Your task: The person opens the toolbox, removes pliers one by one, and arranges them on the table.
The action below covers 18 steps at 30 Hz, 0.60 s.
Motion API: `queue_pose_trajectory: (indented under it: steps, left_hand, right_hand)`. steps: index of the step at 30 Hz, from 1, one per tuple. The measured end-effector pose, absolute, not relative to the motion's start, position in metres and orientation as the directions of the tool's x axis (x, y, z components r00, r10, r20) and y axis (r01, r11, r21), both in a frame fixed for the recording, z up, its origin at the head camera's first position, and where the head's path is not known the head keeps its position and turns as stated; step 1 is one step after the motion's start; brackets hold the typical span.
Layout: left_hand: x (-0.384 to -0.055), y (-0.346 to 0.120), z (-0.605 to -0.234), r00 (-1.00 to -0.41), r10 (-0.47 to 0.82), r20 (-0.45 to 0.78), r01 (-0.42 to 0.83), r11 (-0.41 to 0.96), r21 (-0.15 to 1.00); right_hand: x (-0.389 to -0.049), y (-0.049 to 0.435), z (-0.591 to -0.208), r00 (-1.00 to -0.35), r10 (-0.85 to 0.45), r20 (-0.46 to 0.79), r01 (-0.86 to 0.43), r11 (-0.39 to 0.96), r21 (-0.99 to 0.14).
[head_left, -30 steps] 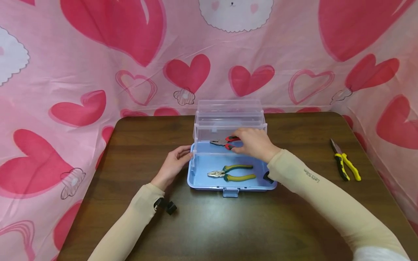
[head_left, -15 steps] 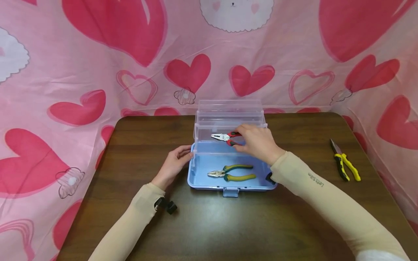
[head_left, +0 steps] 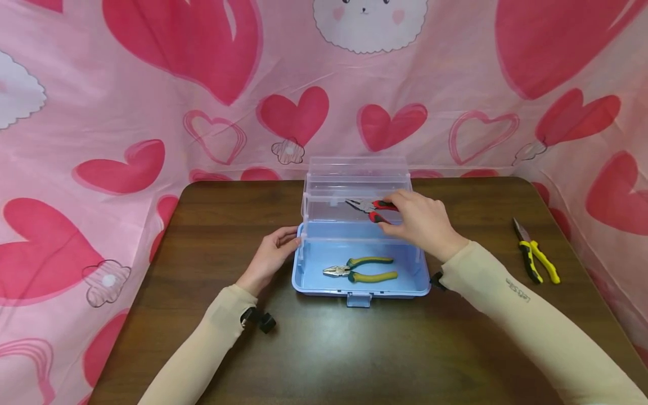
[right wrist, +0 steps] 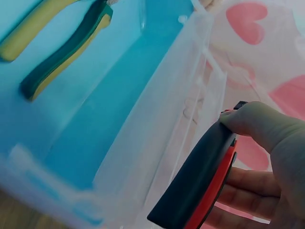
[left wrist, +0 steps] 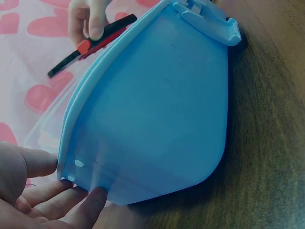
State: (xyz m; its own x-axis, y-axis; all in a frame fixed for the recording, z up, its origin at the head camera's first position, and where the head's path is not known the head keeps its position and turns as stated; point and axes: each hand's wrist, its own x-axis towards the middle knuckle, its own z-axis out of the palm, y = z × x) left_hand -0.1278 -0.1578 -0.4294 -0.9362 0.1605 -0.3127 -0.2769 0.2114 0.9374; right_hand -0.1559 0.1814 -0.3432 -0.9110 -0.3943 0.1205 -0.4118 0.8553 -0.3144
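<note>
My right hand (head_left: 425, 222) grips red-and-black-handled pliers (head_left: 361, 206) by the handles, raised above the back of a blue toolbox (head_left: 356, 291). Their jaws point left, slightly parted. In the right wrist view, the thumb presses on one dark handle (right wrist: 195, 176), with fingers behind it. At the box's back left corner, my left hand (head_left: 270, 256) holds the side; the left wrist view has thumb and fingers (left wrist: 95, 195) around the edge there. Inside the box lie green-and-yellow-handled pliers (head_left: 372, 278), handles spread. The clear tiered lid (head_left: 356, 166) stands raised at the back.
Long-nose pliers with yellow-and-black handles (head_left: 531, 253) lie on the brown wooden table (head_left: 324, 360) to the right. The box's latch (head_left: 358, 300) hangs at the front. A pink heart-patterned cloth (head_left: 334, 73) hangs behind the table and along both sides.
My right hand has lifted the red-and-black pliers from low at the back of the box, up and to the right. The left hand stays at the box's corner.
</note>
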Motion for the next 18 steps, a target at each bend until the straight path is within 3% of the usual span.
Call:
queue_pose_trajectory:
  steps: [18]
  left_hand:
    - [-0.129,-0.157,-0.429,-0.934,0.162,-0.32,-0.284,0.21,0.936]
  right_hand:
    - [-0.123,0.261,-0.349,-0.978,-0.188,0.094,-0.208,0.929,-0.306]
